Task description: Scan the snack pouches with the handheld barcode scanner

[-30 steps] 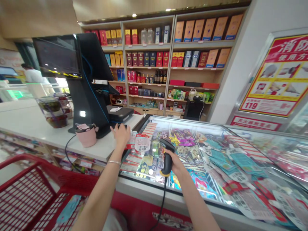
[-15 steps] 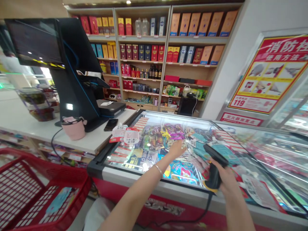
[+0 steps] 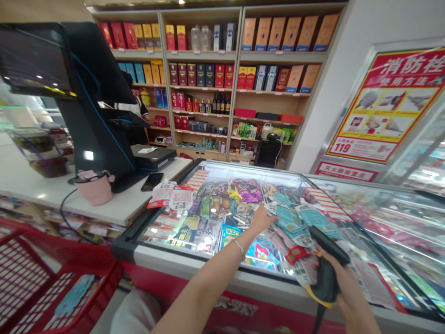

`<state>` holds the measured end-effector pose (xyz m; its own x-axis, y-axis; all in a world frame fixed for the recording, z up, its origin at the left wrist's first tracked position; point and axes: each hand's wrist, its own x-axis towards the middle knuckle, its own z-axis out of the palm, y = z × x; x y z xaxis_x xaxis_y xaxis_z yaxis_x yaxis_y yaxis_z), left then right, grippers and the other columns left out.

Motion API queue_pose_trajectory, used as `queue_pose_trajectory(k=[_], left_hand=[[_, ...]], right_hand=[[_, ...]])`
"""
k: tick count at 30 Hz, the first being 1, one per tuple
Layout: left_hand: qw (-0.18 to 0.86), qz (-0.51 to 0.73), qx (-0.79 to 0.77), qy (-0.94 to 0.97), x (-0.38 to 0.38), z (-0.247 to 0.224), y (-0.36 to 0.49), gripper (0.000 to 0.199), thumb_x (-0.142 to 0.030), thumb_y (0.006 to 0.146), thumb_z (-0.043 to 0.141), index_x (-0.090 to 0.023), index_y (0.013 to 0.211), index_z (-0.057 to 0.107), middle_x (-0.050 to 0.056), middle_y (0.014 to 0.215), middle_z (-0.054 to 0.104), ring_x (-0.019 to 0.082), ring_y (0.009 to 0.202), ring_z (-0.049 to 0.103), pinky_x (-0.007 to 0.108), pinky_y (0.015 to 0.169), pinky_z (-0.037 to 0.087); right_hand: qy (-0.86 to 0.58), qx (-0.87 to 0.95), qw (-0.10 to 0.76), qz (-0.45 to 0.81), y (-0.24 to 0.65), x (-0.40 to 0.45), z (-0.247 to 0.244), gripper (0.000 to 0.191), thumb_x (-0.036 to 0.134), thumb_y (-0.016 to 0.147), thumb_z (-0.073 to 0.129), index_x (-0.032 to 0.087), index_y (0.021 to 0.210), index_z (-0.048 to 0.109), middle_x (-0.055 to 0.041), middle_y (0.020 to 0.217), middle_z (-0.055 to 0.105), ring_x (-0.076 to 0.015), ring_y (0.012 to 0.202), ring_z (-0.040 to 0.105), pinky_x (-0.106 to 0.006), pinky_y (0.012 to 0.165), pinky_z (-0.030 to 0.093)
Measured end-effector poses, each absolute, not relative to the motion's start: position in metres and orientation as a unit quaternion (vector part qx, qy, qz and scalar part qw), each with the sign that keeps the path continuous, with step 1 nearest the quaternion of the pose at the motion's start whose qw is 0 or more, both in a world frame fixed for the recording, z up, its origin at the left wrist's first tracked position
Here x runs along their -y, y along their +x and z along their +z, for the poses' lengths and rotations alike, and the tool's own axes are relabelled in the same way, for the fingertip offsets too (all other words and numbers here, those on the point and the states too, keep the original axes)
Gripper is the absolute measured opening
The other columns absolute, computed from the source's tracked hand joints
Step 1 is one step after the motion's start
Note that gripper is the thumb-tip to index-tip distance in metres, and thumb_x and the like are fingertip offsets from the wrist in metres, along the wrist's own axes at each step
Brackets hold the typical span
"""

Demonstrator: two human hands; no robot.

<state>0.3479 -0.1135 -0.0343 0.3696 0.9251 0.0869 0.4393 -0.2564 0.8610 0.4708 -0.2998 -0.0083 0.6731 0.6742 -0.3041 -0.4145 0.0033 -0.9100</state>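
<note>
My right hand (image 3: 342, 273) is wrapped round a black and yellow barcode scanner (image 3: 327, 278), held over the front of the glass-topped freezer (image 3: 163, 253). My left hand (image 3: 262, 219) reaches across the glass, its thumb apart from the fingers, at the left edge of several teal packets (image 3: 290, 220). Whether the fingertips touch a packet is hard to make out. Just left of the scanner is a red and white packet (image 3: 296, 254). To the right of my right hand lies a larger red-edged packet (image 3: 377, 283).
On the counter at left stand a black checkout screen (image 3: 34, 60), a pink cup (image 3: 93, 186) and a phone (image 3: 152, 182). Red and white packets (image 3: 172, 197) lie at the freezer's left corner. A red shopping basket (image 3: 83, 260) holds a teal packet. A person is partly visible behind the screen.
My right hand has moved right with the scanner, uncovering the red and white packet. My left hand has shifted slightly right relative to the freezer, towards the teal packets. The view has turned a little.
</note>
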Motion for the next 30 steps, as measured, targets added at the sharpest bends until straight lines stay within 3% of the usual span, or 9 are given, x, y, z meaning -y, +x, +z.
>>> queue_pose_trajectory(k=[5, 8, 10, 12, 17, 23, 26, 30], left_hand=[[0.372, 0.281, -0.442, 0.767, 0.117, -0.031, 0.339, 0.055, -0.04, 0.08, 0.06, -0.017, 0.128, 0.043, 0.006, 0.096, 0.07, 0.022, 0.095, 0.064, 0.032, 0.086, 0.046], [0.296, 0.284, -0.455, 0.79, 0.129, -0.028, 0.338, 0.044, -0.043, 0.084, 0.054, -0.019, 0.121, 0.051, 0.008, 0.099, 0.07, 0.026, 0.104, 0.061, 0.038, 0.093, 0.041], [0.265, 0.297, -0.48, 0.782, 0.135, -0.028, 0.34, 0.049, -0.047, 0.082, 0.055, -0.017, 0.12, 0.051, 0.012, 0.102, 0.069, 0.029, 0.111, 0.057, 0.044, 0.099, 0.035], [0.307, 0.313, -0.499, 0.748, 0.136, -0.031, 0.343, 0.058, -0.049, 0.078, 0.059, -0.015, 0.124, 0.046, 0.012, 0.102, 0.069, 0.029, 0.111, 0.057, 0.045, 0.102, 0.032], [0.46, 0.34, -0.508, 0.644, 0.121, -0.037, 0.348, 0.073, -0.04, 0.071, 0.069, -0.018, 0.132, 0.035, 0.008, 0.111, 0.068, 0.022, 0.104, 0.063, 0.034, 0.094, 0.04], [0.372, 0.282, -0.554, 0.689, 0.118, -0.034, 0.357, 0.069, -0.04, 0.074, 0.066, -0.008, 0.13, 0.04, 0.017, 0.109, 0.067, 0.03, 0.114, 0.057, 0.042, 0.103, 0.031], [0.353, 0.32, -0.537, 0.696, 0.118, -0.035, 0.358, 0.068, -0.032, 0.074, 0.065, -0.014, 0.133, 0.037, 0.011, 0.108, 0.068, 0.027, 0.114, 0.057, 0.043, 0.104, 0.03], [0.391, 0.399, -0.52, 0.646, 0.105, -0.037, 0.349, 0.063, -0.018, 0.074, 0.06, -0.018, 0.133, 0.037, 0.005, 0.1, 0.069, 0.021, 0.101, 0.063, 0.032, 0.094, 0.04]], right_hand=[[-0.588, 0.109, 0.695, 0.4, 0.475, 0.298, -0.013, 0.051, 0.025, 0.04, 0.086, 0.015, 0.084, 0.063, 0.0005, 0.052, 0.062, -0.0142, 0.043, 0.057, -0.019, 0.037, 0.048], [-0.591, 0.099, 0.691, 0.404, 0.479, 0.298, -0.019, 0.051, 0.025, 0.04, 0.086, 0.015, 0.085, 0.063, 0.0003, 0.052, 0.062, -0.0153, 0.043, 0.058, -0.021, 0.037, 0.048], [-0.593, 0.092, 0.688, 0.408, 0.482, 0.297, -0.022, 0.051, 0.025, 0.041, 0.085, 0.015, 0.085, 0.063, 0.0001, 0.052, 0.062, -0.0159, 0.042, 0.058, -0.022, 0.037, 0.048], [-0.593, 0.086, 0.687, 0.41, 0.484, 0.297, -0.024, 0.048, 0.025, 0.043, 0.085, 0.015, 0.084, 0.063, -0.0002, 0.052, 0.062, -0.016, 0.042, 0.057, -0.023, 0.037, 0.048], [-0.588, 0.071, 0.69, 0.416, 0.483, 0.296, -0.024, 0.043, 0.024, 0.043, 0.083, 0.015, 0.08, 0.063, -0.0005, 0.051, 0.062, -0.0149, 0.042, 0.056, -0.022, 0.038, 0.048], [-0.594, 0.087, 0.681, 0.419, 0.485, 0.297, -0.024, 0.044, 0.027, 0.044, 0.084, 0.016, 0.081, 0.063, -0.0005, 0.052, 0.062, -0.0156, 0.042, 0.056, -0.023, 0.037, 0.047], [-0.596, 0.095, 0.679, 0.418, 0.485, 0.298, -0.025, 0.041, 0.027, 0.046, 0.084, 0.015, 0.078, 0.062, -0.0006, 0.052, 0.062, -0.0152, 0.043, 0.057, -0.022, 0.038, 0.048], [-0.589, 0.111, 0.689, 0.408, 0.482, 0.299, -0.024, 0.039, 0.027, 0.049, 0.083, 0.015, 0.081, 0.063, -0.0007, 0.055, 0.062, -0.0139, 0.044, 0.057, -0.021, 0.038, 0.047]])
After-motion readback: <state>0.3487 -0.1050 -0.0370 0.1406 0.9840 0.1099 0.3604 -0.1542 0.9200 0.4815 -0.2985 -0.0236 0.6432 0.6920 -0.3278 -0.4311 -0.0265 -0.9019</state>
